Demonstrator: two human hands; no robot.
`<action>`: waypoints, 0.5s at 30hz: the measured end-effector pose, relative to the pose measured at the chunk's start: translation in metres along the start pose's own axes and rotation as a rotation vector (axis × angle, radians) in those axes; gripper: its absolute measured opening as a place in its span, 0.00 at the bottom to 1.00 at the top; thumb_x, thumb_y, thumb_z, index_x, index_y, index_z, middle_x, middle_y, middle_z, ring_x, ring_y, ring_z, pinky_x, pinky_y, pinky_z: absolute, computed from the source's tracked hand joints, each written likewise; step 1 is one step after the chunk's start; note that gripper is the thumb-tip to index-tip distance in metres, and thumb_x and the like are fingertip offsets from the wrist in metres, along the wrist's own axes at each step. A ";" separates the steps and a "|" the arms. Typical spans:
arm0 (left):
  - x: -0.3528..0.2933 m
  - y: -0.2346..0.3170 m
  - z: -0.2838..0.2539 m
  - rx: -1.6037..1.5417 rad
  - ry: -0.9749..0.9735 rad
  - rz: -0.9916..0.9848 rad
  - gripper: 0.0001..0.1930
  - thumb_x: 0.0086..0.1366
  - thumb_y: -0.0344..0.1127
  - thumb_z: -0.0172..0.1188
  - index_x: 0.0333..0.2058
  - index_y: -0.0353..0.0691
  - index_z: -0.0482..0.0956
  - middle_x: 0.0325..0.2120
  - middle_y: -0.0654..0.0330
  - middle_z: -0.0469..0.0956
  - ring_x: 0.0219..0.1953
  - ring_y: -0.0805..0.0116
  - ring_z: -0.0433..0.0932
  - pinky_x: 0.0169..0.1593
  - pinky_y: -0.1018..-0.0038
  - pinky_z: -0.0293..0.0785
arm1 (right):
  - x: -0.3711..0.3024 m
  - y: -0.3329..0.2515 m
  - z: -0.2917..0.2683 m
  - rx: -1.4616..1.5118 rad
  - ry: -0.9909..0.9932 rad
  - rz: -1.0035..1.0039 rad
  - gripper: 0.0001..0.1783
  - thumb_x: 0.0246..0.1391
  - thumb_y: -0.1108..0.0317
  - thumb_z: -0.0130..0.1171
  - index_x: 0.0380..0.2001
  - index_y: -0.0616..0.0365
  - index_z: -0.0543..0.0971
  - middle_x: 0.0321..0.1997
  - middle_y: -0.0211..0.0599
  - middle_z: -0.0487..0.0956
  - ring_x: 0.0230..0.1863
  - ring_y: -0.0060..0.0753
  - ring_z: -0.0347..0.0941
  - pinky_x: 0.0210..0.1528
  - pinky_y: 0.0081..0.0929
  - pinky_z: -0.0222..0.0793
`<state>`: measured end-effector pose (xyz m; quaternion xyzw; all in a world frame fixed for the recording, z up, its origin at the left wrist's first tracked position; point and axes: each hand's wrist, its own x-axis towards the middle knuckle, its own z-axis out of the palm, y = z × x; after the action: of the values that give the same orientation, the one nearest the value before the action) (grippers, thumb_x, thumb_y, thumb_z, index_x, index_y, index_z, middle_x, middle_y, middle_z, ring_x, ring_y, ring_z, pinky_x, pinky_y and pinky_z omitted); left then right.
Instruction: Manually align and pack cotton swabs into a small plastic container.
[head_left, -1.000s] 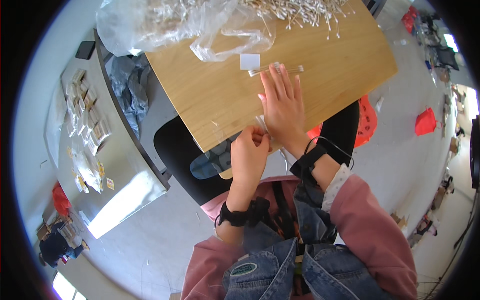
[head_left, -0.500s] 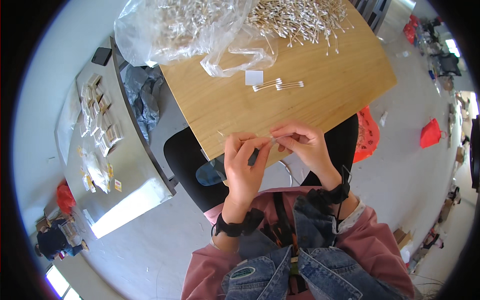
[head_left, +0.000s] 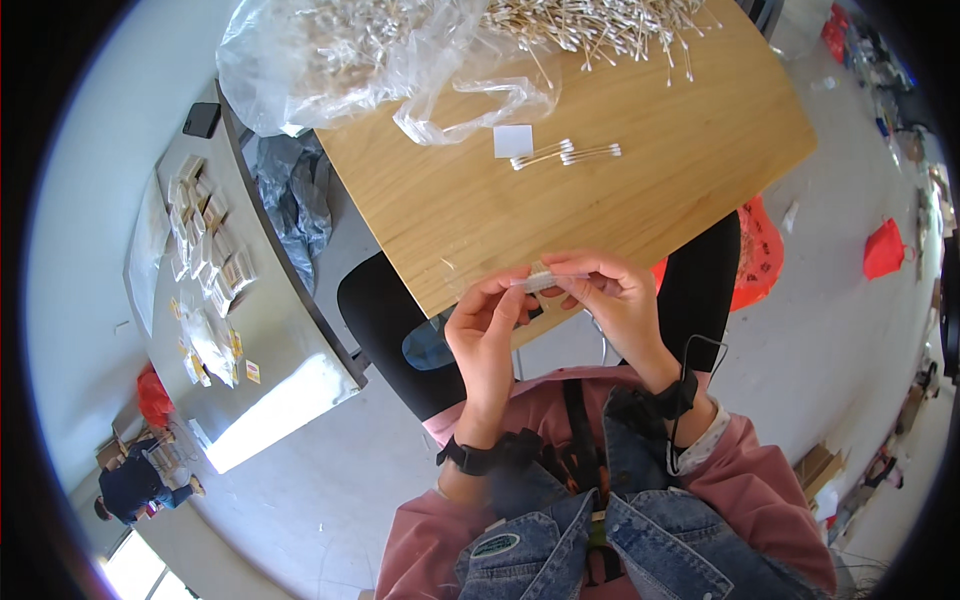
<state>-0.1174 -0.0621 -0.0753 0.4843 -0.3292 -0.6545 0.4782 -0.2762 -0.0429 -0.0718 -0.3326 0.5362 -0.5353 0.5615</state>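
My left hand (head_left: 485, 335) and my right hand (head_left: 622, 308) meet over the near edge of the wooden table (head_left: 480, 215). Between their fingertips they pinch a small whitish ribbed bundle (head_left: 540, 281) in what looks like clear film, one hand at each end. It resembles a row of cotton swab tips; its lower part is hidden by my fingers. Farther off on the table lie two small groups of cotton swabs (head_left: 545, 156), beside a white square card (head_left: 513, 141). A large heap of loose cotton swabs (head_left: 600, 28) covers the far side.
A big clear plastic bag (head_left: 330, 75) of swabs spreads over the table's far left. To the left, a grey table (head_left: 290, 345) carries several small packed boxes (head_left: 210, 235) and a black phone (head_left: 202, 120). Red bags (head_left: 884, 250) sit on the floor at right. Someone bends down at lower left.
My fingers have moved slightly apart and turned, so the whitish bundle between them now shows more. The view has shifted a little; the swabs and card on the table lie as before.
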 end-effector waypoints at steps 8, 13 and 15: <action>0.002 -0.013 0.000 -0.325 -0.008 -0.115 0.13 0.68 0.25 0.52 0.47 0.25 0.81 0.49 0.45 0.81 0.34 0.69 0.82 0.43 0.75 0.77 | -0.001 0.005 0.005 0.011 0.034 -0.057 0.09 0.63 0.73 0.61 0.43 0.65 0.84 0.48 0.38 0.84 0.42 0.21 0.80 0.41 0.20 0.79; 0.003 -0.014 -0.003 -0.369 -0.029 -0.141 0.13 0.68 0.24 0.53 0.47 0.25 0.80 0.49 0.44 0.81 0.36 0.67 0.82 0.44 0.71 0.77 | -0.001 0.005 0.005 0.030 0.048 -0.061 0.08 0.63 0.73 0.61 0.43 0.65 0.84 0.47 0.38 0.84 0.41 0.21 0.80 0.41 0.20 0.79; 0.005 -0.011 -0.001 -0.369 -0.029 -0.145 0.13 0.68 0.23 0.53 0.47 0.24 0.80 0.50 0.44 0.81 0.36 0.67 0.82 0.44 0.71 0.77 | 0.002 0.005 0.005 0.034 0.048 -0.064 0.08 0.63 0.74 0.61 0.43 0.65 0.84 0.47 0.38 0.84 0.41 0.21 0.80 0.41 0.20 0.79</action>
<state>-0.1198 -0.0633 -0.0868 0.4015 -0.1747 -0.7434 0.5056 -0.2702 -0.0447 -0.0759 -0.3271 0.5294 -0.5700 0.5365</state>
